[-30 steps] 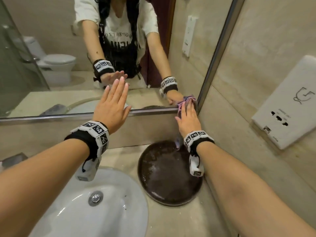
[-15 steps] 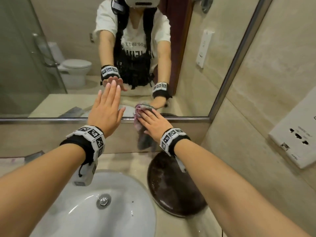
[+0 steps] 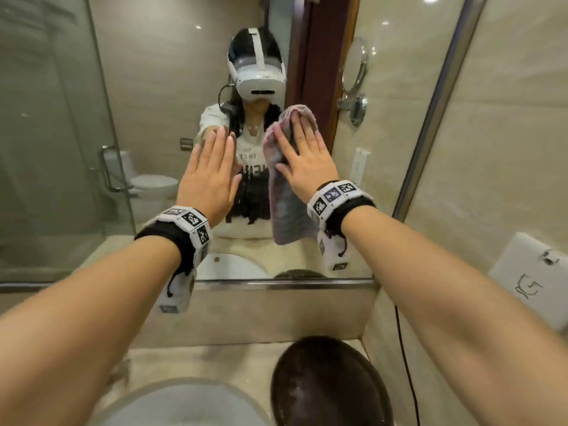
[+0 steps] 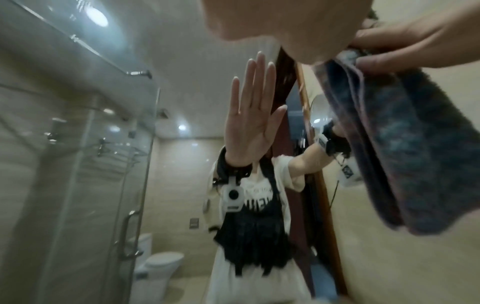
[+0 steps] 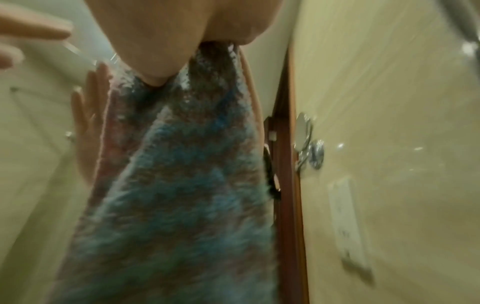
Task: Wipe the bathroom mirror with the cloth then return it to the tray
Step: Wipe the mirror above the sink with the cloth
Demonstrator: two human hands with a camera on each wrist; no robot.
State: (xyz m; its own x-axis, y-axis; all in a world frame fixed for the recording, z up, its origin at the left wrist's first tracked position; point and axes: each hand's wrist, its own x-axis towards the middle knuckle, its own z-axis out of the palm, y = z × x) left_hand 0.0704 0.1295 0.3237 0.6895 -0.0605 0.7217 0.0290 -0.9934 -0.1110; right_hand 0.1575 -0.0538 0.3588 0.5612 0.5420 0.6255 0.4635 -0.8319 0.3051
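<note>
My right hand (image 3: 307, 164) presses a pink-and-blue fluffy cloth (image 3: 284, 207) flat against the bathroom mirror (image 3: 147, 118), fingers straight and spread. The cloth's lower part hangs loose below the palm. To the left, my left hand (image 3: 212, 173) lies flat on the glass, fingers straight and together, holding nothing. The dark round tray (image 3: 329, 392) sits on the counter below, right of the basin. In the left wrist view the cloth (image 4: 405, 148) hangs under the right hand (image 4: 405, 39). The blurred cloth (image 5: 182, 185) fills the right wrist view under the right palm (image 5: 168, 30).
A white basin (image 3: 184, 404) lies at the bottom left. The mirror's metal frame (image 3: 436, 103) and a tiled side wall stand to the right, with a white wall-mounted unit (image 3: 531, 278) on it. A black cable (image 3: 405, 364) runs down that wall.
My right hand slid the cloth from the mirror's lower right corner leftward, then up to mid-height. The left hand stays flat on the glass. The view has tilted upward.
</note>
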